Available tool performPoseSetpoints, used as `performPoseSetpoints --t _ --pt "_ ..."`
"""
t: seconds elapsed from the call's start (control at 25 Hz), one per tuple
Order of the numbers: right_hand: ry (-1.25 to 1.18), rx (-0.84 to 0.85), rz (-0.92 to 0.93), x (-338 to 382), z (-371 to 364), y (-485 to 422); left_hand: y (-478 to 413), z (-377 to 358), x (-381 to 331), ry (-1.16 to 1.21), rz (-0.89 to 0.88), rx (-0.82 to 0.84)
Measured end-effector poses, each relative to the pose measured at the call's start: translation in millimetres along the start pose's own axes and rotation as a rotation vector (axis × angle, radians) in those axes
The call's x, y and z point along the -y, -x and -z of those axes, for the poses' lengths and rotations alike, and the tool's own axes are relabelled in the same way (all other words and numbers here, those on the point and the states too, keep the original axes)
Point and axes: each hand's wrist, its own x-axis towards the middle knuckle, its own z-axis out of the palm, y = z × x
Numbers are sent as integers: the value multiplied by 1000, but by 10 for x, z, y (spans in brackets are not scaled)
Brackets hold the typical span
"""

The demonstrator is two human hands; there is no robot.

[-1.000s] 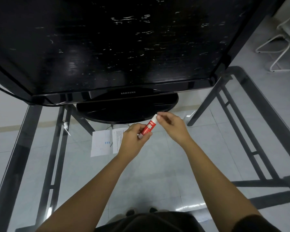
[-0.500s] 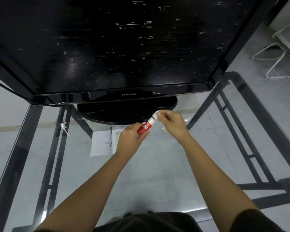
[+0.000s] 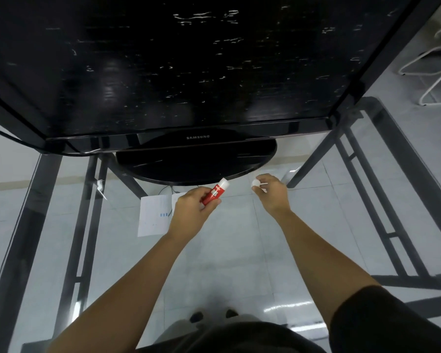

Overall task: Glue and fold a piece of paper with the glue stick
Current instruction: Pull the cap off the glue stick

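My left hand [image 3: 192, 208] grips a red glue stick [image 3: 214, 194] by its lower body, its white end tilted up and to the right. Off to the right, apart from the stick, my right hand [image 3: 270, 191] pinches the stick's small white cap [image 3: 255, 183] between thumb and fingers. A white piece of paper [image 3: 153, 216] with some blue print lies flat on the glass tabletop just left of my left hand, its right part hidden behind that hand.
A large black Samsung monitor [image 3: 189, 72] leans over the glass table [image 3: 239, 250], its round black base [image 3: 196, 163] just beyond my hands. Dark table-frame bars [image 3: 382, 189] run down both sides. A white chair frame [image 3: 430, 72] stands on the floor at the far right.
The cap has come off the glue stick: my right hand moved right with it, while my left hand keeps the stick in place.
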Motion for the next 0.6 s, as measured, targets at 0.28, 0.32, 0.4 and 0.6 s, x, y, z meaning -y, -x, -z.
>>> performPoseSetpoints --t 0.28,0.32,0.4,0.6 --pt "52 43 -4 -95 -137 -45 -43 -19 104 14 25 -2" --pt "51 39 -3 -100 -139 -44 -42 -30 108 21 31 2" --pt "60 35 4 -112 -137 -35 -32 -51 103 46 43 7" --pt "100 46 21 -136 -128 -20 -23 -62 58 62 45 4"
